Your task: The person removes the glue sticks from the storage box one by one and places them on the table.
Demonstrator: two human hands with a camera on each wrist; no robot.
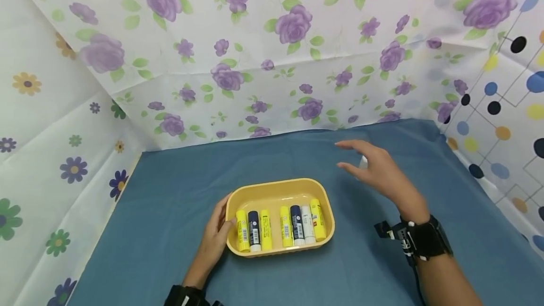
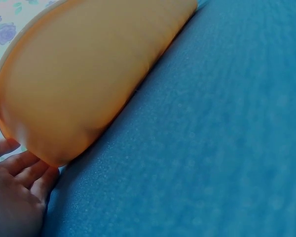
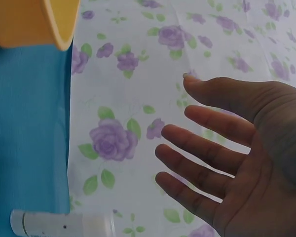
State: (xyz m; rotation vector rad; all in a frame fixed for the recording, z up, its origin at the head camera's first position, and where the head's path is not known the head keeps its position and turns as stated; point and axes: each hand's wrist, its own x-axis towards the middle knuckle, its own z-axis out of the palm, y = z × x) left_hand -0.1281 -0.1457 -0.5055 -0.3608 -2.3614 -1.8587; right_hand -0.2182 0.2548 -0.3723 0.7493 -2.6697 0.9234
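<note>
My left hand (image 1: 212,237) grips the left end of a yellow plastic tray (image 1: 272,191), thumb at the rim and fingers along the outer wall. Inside, glue sticks stand along the near side in two groups. The left group has a yellow glue stick (image 1: 242,231), a navy one (image 1: 254,230) and another yellow. The right group has yellow, navy, white (image 1: 308,225) and yellow. My right hand (image 1: 378,169) hovers right of the tray, fingers spread and holding nothing. A white glue stick (image 3: 64,224) stands on the cloth near it, mostly hidden by the hand in the head view.
Blue cloth (image 1: 182,183) covers the table. A white sheet with purple flowers (image 1: 293,25) hangs at the back. Patterned sheets also hang along the left (image 1: 46,122) and right (image 1: 510,122) sides.
</note>
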